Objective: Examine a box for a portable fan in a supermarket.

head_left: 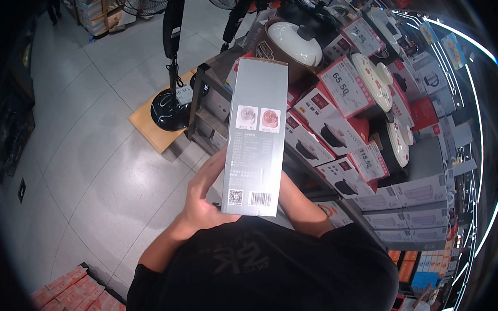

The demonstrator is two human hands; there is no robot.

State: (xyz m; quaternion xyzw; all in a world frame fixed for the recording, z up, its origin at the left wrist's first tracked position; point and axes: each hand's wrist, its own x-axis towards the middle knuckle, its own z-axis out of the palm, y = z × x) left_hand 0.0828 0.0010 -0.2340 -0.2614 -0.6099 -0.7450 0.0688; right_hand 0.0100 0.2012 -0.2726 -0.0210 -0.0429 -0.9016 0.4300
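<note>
A tall grey cardboard box [255, 167] stands upright in front of my chest. The side facing me carries two small product pictures that look like fans, lines of small print, a QR code and a barcode. My left hand [200, 200] grips the box from its left side, with the thumb near the bottom corner and the fingers running up along the edge and partly behind it. My right forearm [302, 208] reaches in behind the box from the right. The box hides my right hand and its fingers.
Shelves on the right hold boxed cookware [322, 122], lidded pots [294, 43] and red-edged price cards [345, 84]. Beyond the box, a fan's black round base [164, 114] sits on a wooden platform [150, 130]. Pink packages [76, 293] lie at lower left, beside the tiled floor [114, 177].
</note>
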